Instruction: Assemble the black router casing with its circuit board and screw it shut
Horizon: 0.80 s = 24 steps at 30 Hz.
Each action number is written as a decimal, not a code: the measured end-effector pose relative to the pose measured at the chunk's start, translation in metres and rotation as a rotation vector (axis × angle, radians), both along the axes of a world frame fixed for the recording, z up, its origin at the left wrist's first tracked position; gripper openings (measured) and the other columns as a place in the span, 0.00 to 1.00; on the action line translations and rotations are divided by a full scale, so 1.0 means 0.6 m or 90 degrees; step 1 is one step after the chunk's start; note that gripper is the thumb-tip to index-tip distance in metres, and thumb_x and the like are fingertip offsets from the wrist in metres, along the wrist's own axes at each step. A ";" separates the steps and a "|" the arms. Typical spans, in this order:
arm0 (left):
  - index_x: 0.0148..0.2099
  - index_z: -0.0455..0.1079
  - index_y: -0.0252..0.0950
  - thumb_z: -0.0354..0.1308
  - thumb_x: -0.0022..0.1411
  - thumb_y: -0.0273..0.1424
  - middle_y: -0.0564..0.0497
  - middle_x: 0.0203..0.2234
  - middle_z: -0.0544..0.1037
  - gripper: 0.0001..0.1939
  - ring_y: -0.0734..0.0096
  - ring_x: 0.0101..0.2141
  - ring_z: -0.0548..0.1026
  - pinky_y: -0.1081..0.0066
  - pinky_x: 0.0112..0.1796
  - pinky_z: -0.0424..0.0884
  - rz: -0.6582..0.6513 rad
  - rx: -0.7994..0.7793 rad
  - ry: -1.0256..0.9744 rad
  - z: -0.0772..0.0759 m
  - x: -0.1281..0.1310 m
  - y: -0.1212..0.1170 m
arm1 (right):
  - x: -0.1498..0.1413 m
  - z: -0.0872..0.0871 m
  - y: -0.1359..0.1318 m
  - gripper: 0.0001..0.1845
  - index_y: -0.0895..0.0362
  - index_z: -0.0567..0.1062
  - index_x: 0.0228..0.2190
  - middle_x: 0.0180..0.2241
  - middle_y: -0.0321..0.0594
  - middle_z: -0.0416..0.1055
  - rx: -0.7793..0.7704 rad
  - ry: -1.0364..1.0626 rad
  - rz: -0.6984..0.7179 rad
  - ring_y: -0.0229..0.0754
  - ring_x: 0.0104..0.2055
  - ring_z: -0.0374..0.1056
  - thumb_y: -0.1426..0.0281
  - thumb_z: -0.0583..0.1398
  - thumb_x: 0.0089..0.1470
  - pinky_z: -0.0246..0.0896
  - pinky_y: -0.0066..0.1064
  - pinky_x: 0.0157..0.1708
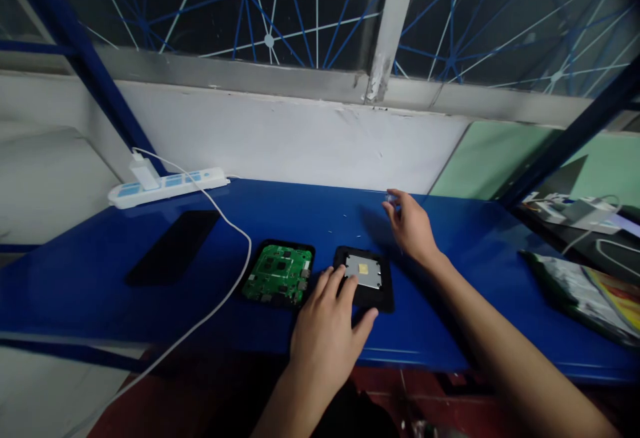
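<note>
PCB (280,266) sits in black case (311,251), just below ctr of frame. L grip (325,331), fingers apart, is at black cover (387,295); R grip (414,228), right of ctr, pinches small clear bit (389,199). Step: prob. small-part handling, unit open; next move calls for light R pinch, steady L.

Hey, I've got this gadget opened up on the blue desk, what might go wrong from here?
The tiny pale bits lie loose on the desk and could get brushed away or lost. The white cable curves close beside the circuit board, so a tug might drag it across the exposed parts. The right hand pinches a small clear piece by the fingertips, so it may slip.
</note>
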State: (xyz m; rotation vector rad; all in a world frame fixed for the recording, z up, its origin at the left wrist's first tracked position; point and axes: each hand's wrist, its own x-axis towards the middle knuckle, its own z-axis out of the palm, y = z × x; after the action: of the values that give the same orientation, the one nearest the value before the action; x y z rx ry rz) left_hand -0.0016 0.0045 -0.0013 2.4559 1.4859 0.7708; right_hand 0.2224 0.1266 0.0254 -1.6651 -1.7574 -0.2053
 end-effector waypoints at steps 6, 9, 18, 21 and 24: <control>0.60 0.67 0.36 0.61 0.66 0.39 0.40 0.61 0.70 0.23 0.47 0.62 0.66 0.49 0.56 0.72 -0.003 -0.004 0.013 0.001 -0.003 0.000 | 0.020 -0.026 0.012 0.25 0.63 0.67 0.61 0.49 0.57 0.71 -0.111 -0.109 -0.017 0.51 0.41 0.75 0.69 0.51 0.65 0.69 0.40 0.43; 0.59 0.67 0.36 0.60 0.66 0.38 0.40 0.60 0.71 0.22 0.47 0.62 0.67 0.49 0.55 0.73 -0.003 0.005 0.019 0.001 -0.002 0.000 | 0.024 -0.031 0.016 0.27 0.64 0.64 0.63 0.49 0.58 0.70 -0.150 -0.153 -0.016 0.51 0.42 0.74 0.72 0.52 0.64 0.68 0.39 0.45; 0.58 0.67 0.36 0.59 0.67 0.37 0.40 0.60 0.71 0.20 0.48 0.61 0.68 0.49 0.54 0.74 -0.009 0.001 0.018 0.007 -0.003 0.001 | 0.021 -0.025 0.016 0.24 0.61 0.69 0.59 0.48 0.55 0.74 -0.174 -0.187 -0.025 0.53 0.47 0.73 0.67 0.56 0.63 0.67 0.38 0.46; 0.58 0.68 0.36 0.59 0.67 0.36 0.40 0.59 0.71 0.19 0.49 0.60 0.69 0.49 0.55 0.73 -0.006 -0.009 0.020 0.010 -0.003 0.002 | 0.036 -0.003 0.012 0.24 0.61 0.70 0.57 0.48 0.54 0.74 -0.135 -0.155 -0.041 0.50 0.43 0.75 0.62 0.54 0.65 0.67 0.37 0.43; 0.58 0.68 0.36 0.59 0.67 0.36 0.39 0.59 0.71 0.20 0.49 0.60 0.69 0.49 0.55 0.73 -0.007 -0.003 0.021 0.010 -0.004 0.001 | 0.067 0.016 0.007 0.22 0.61 0.72 0.55 0.47 0.52 0.75 -0.087 -0.121 -0.059 0.49 0.38 0.75 0.62 0.53 0.65 0.68 0.38 0.40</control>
State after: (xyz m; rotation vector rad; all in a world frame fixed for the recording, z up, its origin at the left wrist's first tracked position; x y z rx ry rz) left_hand -0.0038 0.0052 0.0046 2.4824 1.4834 0.7270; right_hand 0.2624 0.1306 0.0351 -1.8804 -1.8708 -0.2999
